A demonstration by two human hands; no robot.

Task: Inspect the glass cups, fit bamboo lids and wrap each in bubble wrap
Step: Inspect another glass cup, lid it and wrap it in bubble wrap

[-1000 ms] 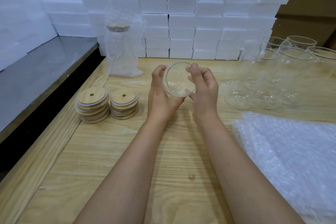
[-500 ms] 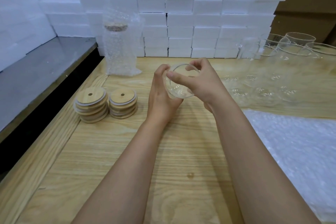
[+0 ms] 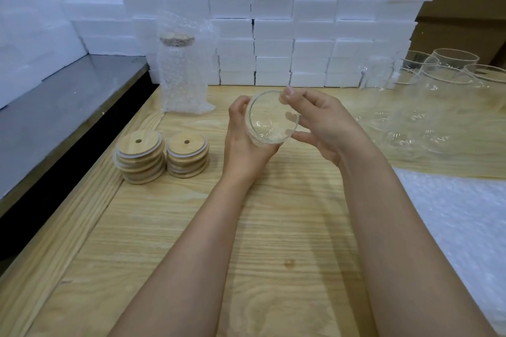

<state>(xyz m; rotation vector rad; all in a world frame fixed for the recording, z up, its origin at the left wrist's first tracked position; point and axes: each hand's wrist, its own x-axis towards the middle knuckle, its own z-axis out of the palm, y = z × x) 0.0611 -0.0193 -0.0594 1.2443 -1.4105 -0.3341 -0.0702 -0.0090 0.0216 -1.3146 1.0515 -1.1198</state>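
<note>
While aloft, cup (image 3: pixel 263 130) in left hand (image 3: pixel 241 148)

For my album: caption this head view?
Left hand and right hand hold a clear glass cup near stacked round bamboo lids.

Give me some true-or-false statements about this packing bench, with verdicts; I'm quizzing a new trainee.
1. The left hand grips a glass cup with its mouth toward the camera. True.
2. That cup already wears a lid. False: its mouth is open, and the right hand pinches its rim.
3. Two stacks of bamboo lids sit left of the hands. True.
4. The bubble-wrapped cup lies on its side. False: it stands upright by the foam blocks.
</note>
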